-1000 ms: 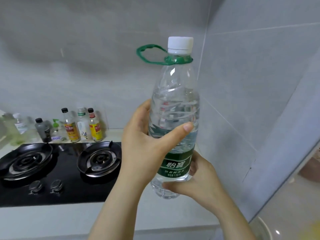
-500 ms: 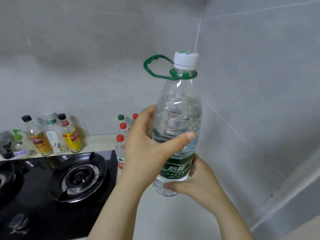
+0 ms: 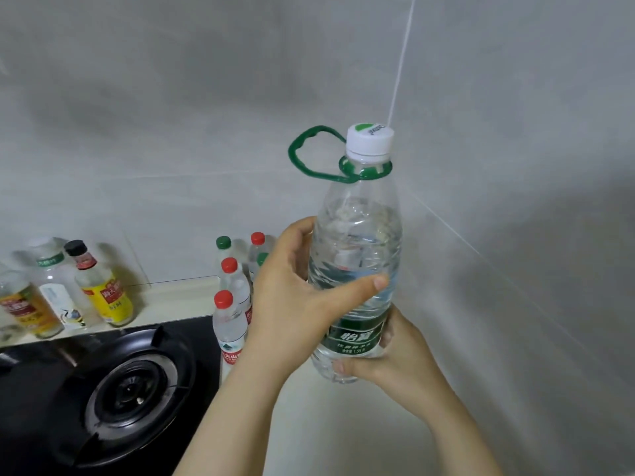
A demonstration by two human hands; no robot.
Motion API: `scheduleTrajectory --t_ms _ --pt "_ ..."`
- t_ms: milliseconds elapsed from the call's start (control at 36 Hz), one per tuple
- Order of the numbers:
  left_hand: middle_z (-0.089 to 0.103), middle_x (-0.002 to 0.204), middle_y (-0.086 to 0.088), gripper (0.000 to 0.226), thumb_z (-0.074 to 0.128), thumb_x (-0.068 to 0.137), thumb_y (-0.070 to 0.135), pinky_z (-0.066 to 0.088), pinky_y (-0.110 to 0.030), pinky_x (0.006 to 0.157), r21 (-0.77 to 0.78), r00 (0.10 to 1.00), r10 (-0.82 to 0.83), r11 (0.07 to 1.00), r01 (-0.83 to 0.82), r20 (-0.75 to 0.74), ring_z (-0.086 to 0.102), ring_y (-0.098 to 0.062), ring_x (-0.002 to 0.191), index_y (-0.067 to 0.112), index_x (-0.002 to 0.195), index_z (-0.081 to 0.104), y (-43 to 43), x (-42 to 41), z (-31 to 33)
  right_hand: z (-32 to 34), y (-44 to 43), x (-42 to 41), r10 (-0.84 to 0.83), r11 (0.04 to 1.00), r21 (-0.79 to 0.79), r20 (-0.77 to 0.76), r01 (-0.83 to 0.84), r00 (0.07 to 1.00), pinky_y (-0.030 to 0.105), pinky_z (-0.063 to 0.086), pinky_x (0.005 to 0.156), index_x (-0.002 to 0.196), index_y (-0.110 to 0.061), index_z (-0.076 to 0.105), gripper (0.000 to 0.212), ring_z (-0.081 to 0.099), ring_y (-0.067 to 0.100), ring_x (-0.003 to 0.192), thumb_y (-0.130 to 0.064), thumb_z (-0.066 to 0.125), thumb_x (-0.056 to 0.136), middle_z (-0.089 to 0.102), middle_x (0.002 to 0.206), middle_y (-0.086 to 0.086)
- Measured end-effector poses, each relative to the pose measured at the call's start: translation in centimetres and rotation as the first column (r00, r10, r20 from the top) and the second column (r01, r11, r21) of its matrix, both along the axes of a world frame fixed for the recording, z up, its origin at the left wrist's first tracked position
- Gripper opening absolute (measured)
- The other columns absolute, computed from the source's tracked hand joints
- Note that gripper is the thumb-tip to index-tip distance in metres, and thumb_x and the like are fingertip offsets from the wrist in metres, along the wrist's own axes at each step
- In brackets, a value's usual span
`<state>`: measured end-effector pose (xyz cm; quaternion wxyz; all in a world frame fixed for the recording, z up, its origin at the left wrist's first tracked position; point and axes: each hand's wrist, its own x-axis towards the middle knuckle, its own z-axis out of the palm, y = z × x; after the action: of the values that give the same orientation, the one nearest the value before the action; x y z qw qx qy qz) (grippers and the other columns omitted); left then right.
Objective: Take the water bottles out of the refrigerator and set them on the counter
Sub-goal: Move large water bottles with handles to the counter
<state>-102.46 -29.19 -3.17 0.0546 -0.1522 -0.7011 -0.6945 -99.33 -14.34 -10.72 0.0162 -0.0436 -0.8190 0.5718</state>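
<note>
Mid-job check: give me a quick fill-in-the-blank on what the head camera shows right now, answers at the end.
1. The cap of the big bottle is ___.
2. The loop at its neck is ___.
3. The left hand grips its middle, and the right hand holds its ___.
4. The nearest small bottle beside the stove is capped in ___.
Answers: white; green; bottom; red.

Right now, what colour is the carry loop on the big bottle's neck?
The carry loop is green; head view shows it.
</note>
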Motion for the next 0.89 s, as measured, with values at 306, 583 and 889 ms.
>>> scheduleTrajectory --t_ms 306,583,889 --pt "0.070 0.110 0.012 0.075 0.093 0.054 0.020 0.056 -0.024 0.086 -0.133 0.998 0.057 0.990 -0.051 0.041 0.066 -0.001 0.101 0.024 0.119 0.057 1.3 -4.9 -3.0 -4.6 1.8 -6.8 0.043 0.999 0.023 0.003 -0.043 0.999 0.030 0.056 0.087 0.112 -0.057 0.048 0.089 0.066 -0.001 0.102 -0.014 0.091 0.047 0.066 0.109 -0.029" --pt "0.068 0.115 0.014 0.083 0.094 0.053 0.024 0.053 -0.029 0.094 -0.274 0.995 0.079 0.960 -0.060 0.059 0.063 0.000 0.108 0.026 0.126 0.053 1.8 -9.1 -6.3 -10.2 2.6 -11.6 0.070 0.997 -0.019 0.115 -0.068 0.991 0.037 0.057 0.088 0.118 -0.036 0.056 0.088 0.068 0.004 0.101 -0.031 0.092 0.039 0.071 0.110 -0.016" --pt "0.067 0.110 0.022 0.076 0.091 0.050 0.037 0.053 -0.030 0.091 -0.373 0.985 0.087 0.928 -0.027 0.146 0.063 0.003 0.105 0.034 0.117 0.055 0.8 -12.7 -10.4 -15.4 2.3 -14.9 0.077 0.994 0.063 0.148 -0.087 0.986 0.034 0.056 0.087 0.111 -0.044 0.053 0.080 0.066 -0.003 0.097 -0.021 0.091 0.045 0.069 0.104 -0.023"
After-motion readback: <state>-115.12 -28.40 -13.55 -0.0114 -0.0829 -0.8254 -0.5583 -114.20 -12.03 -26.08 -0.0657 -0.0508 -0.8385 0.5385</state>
